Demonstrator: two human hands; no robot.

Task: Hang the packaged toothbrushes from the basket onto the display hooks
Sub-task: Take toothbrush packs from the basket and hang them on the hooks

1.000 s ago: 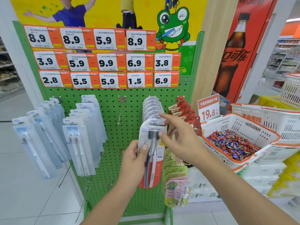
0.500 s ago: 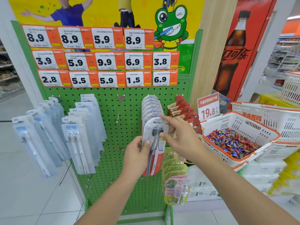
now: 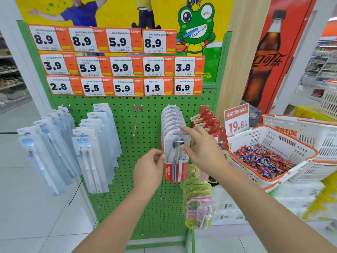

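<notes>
A red and clear Colgate toothbrush pack hangs at the front of a row of like packs on a hook of the green pegboard. My left hand holds its left edge near the middle. My right hand pinches the pack's upper right edge, with the index finger stretched toward the top of the pack. An empty hook sticks out to the left of the row. The basket that the packs come from is out of view.
Pale blue toothbrush packs hang in rows at the left, red packs and children's packs at the right. A white basket of wrapped sweets stands at the right, beside a wooden pillar. Price tags cover the board's top.
Both hands have lifted the Colgate pack and brought it to the front of the hanging row; my left hand slid up its edge.
</notes>
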